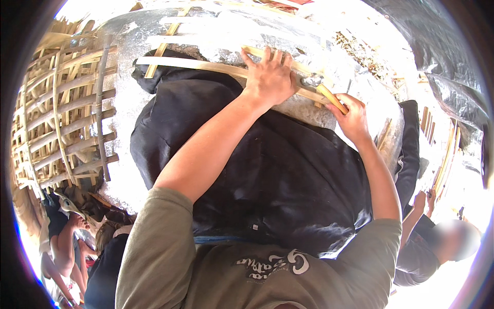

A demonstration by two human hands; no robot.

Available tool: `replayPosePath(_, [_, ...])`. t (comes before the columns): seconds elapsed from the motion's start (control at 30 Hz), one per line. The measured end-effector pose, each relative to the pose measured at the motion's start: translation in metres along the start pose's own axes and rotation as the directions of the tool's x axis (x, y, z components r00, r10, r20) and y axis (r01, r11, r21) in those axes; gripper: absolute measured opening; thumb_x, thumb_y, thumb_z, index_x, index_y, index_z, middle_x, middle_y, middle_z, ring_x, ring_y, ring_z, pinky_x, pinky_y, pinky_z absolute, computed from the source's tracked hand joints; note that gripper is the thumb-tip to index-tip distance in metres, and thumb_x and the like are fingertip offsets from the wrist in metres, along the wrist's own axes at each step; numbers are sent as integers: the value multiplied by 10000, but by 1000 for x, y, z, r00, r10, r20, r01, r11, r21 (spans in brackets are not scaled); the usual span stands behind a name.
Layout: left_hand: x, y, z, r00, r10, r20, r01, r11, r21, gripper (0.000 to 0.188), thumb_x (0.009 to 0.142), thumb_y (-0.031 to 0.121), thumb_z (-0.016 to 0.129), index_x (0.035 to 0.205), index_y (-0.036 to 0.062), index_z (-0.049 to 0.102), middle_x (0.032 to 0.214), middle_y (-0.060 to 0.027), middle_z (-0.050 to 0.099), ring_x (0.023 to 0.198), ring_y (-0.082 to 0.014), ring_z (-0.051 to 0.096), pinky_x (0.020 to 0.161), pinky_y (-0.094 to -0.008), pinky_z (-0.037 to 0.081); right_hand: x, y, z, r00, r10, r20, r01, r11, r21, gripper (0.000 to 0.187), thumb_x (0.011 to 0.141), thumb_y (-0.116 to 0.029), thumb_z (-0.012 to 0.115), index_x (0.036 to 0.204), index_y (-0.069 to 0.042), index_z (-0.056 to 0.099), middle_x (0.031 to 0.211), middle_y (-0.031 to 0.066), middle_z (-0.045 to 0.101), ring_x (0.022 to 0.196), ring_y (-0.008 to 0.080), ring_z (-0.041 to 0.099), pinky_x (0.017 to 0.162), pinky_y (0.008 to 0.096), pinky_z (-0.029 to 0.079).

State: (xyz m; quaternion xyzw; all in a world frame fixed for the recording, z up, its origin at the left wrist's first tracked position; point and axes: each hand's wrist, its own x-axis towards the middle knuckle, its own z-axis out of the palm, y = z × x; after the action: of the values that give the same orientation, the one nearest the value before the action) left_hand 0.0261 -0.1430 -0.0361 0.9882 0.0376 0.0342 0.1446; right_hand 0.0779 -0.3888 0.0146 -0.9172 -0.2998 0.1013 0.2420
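Observation:
A hammer (pixel 331 97) with a yellowish wooden handle is gripped near the end of that handle by my right hand (pixel 353 117). Its metal head rests at or just above a joint of bamboo strips. My left hand (pixel 270 80) lies spread over the strips, palm down, fingers apart, pressing from above. Under it runs a long pale bamboo strip (pixel 198 64), crossing in front of me above my dark trousers (pixel 303 175). A shorter cross strip (pixel 167 44) passes over it at the left. Any nail under the hammer head is too small to make out.
A woven bamboo lattice (pixel 67 110) stands at the left. Grey plastic sheeting (pixel 437 46) hangs at the upper right. Another person (pixel 419 252) sits at the right, and more people (pixel 110 252) are at the lower left. Shavings (pixel 363 51) lie on the ground beyond.

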Motion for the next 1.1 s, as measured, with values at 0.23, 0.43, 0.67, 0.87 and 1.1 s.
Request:
replayPosePath(0.23, [1, 0, -4, 999, -3, 54, 1, 1000, 25, 569, 1012, 365, 411, 1453, 17, 496, 1447, -200, 524, 1420, -378, 414, 1034, -869, 208, 1, 3, 0, 999, -34, -10, 34, 999, 32, 306, 873, -210, 800, 1025, 35, 699, 930, 196, 721, 810, 336, 709, 753, 386, 546])
replayPosePath(0.43, [0, 0, -3, 999, -6, 52, 4, 999, 34, 553, 1027, 342, 387, 1465, 18, 479, 1454, -193, 517, 1429, -371, 408, 1044, -862, 209, 1, 4, 0, 1000, -24, -5, 24, 1000, 14, 309, 869, -212, 804, 1028, 33, 703, 947, 194, 727, 826, 332, 718, 763, 384, 553])
replayPosePath(0.67, [1, 1, -5, 999, -10, 51, 11, 1000, -12, 559, 1001, 337, 388, 1441, 9, 496, 1439, -178, 532, 1430, -374, 402, 1084, -845, 162, 0, 4, 1, 1000, 15, -4, -15, 1000, 21, 305, 863, -218, 811, 1032, 15, 709, 944, 182, 728, 823, 320, 719, 755, 383, 555])
replayPosePath(0.87, [7, -2, -8, 995, 87, 51, -90, 994, 65, 505, 997, 309, 454, 1381, -6, 545, 1331, -239, 587, 1344, -414, 497, 1071, -834, 231, 0, 5, 3, 999, 43, 6, -43, 998, 46, 310, 854, -220, 821, 1026, 13, 708, 927, 181, 721, 789, 317, 706, 727, 382, 548])
replayPosePath(1.1, [8, -5, -1, 996, 85, 20, -86, 996, 24, 469, 994, 290, 476, 1352, 0, 564, 1336, -220, 581, 1340, -415, 495, 1077, -814, 262, 0, 0, 1, 1000, 17, -9, -16, 998, 68, 312, 851, -219, 823, 1016, 21, 710, 934, 184, 722, 791, 319, 706, 727, 383, 549])
